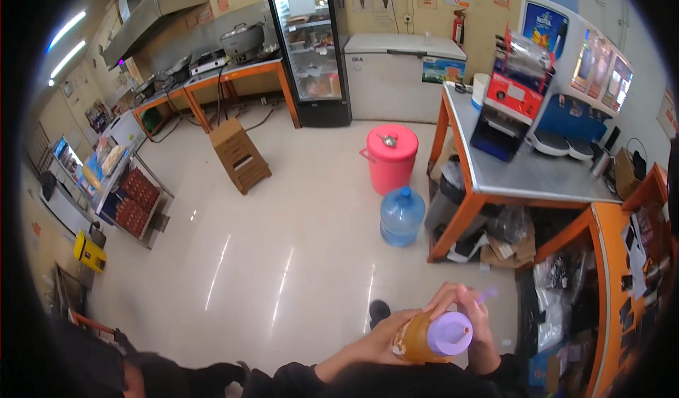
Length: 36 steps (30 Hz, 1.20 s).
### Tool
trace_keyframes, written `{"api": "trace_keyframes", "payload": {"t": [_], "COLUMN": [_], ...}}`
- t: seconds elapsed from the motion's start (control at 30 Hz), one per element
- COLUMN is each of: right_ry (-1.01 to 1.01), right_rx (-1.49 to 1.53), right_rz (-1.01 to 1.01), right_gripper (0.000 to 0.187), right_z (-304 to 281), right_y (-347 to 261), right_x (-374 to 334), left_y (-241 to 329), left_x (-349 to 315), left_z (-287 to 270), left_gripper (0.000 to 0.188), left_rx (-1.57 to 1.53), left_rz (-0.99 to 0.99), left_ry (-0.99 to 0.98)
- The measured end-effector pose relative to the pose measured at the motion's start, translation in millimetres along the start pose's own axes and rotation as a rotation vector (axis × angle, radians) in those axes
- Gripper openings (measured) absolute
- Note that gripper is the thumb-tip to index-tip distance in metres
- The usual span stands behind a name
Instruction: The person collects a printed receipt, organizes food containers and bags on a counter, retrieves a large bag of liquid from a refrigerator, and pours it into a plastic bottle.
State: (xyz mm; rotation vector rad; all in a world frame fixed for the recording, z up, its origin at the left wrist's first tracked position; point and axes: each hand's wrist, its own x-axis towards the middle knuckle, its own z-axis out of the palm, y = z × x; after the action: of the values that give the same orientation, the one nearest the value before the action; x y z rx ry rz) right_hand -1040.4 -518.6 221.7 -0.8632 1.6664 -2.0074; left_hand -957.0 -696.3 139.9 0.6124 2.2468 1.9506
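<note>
My left hand wraps around a clear tumbler with amber liquid inside and a printed pattern on its side. The tumbler tilts, its lilac lid facing up and to the right; a small opening shows in the lid. On the tumbler's far right side is my right hand, its fingers closed beside the lid. A thin lilac piece, like a bent straw, sticks out past those fingertips. Its other end is hidden, so whether it joins the lid cannot be seen.
Beyond my hands stand a blue water jug and a pink lidded bucket. A metal-topped table with drink dispensers is at right. A brown folding stool stands on the tiled floor. Someone in dark clothing is at lower left.
</note>
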Motion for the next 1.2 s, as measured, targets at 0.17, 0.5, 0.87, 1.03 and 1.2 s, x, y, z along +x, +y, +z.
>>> {"api": "trace_keyframes", "payload": {"t": [0.17, 0.5, 0.87, 1.03, 1.2], "right_ry": [-0.209, -0.129, -0.224, -0.626, -0.527], "right_rx": [0.037, -0.655, -0.685, -0.649, -0.739], "right_rz": [-0.011, -0.045, 0.018, -0.086, -0.054], "right_gripper": [0.048, 0.053, 0.053, 0.06, 0.071], "right_z": [-17, 59, 34, -35, -84], "right_y": [10, 73, 110, 146, 154], "right_x": [164, 448, 684, 778, 884], "left_y": [9, -66, -131, -183, -218], "left_x": [76, 118, 231, 320, 422], "left_z": [-119, -364, -617, -717, -794], "left_gripper": [0.083, 0.074, 0.103, 0.13, 0.128], "left_rx": [-0.155, 1.05, 0.591, 0.043, 0.053], "left_rz": [-0.081, -0.142, -0.134, -0.228, -0.153], "left_ry": [0.177, 1.062, 0.58, -0.001, 0.033]}}
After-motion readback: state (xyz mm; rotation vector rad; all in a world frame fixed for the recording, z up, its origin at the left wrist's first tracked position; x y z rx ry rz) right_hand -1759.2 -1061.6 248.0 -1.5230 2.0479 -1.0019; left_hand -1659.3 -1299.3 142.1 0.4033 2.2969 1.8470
